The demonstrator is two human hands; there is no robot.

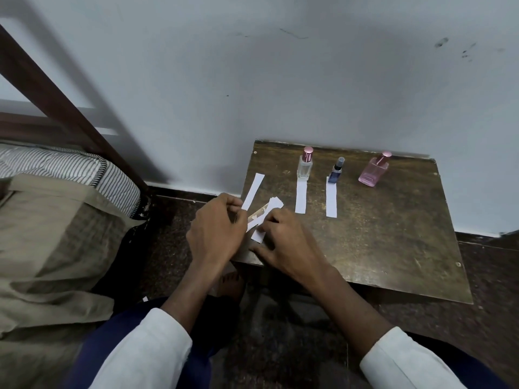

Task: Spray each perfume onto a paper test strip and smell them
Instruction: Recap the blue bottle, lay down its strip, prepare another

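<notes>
At the far left of the frame I see a bed [50, 242] with a khaki sheet and a striped mattress [84, 169], and above it a dark wooden frame [56, 105] goes up to the upper left corner. The pale wall [252, 80] fills the upper half.

In the lower middle, my left hand [214, 228] is over the left edge of the small wooden table [393, 242]. Its fingers are curled and they pinch the lower end of one white paper strip [253, 190], which points up and a little to the right. Just beside it, my right hand [283, 242] lies on the table with the fingers bent over a small stack of paper strips [265, 217]; the fingertips press on this stack, but I cannot tell if they pinch one piece or only hold it down. Both my sleeves are white.

More to the right, two strips lie flat on the table: the second strip [301, 196] lies below a clear bottle with a pink cap [305, 164], its upper end touching the bottle's base, and the third strip [331, 196] lies below a small blue bottle [335, 171]. At the right stands a pink bottle [375, 171], near the wall, and it has no strip before it.
</notes>
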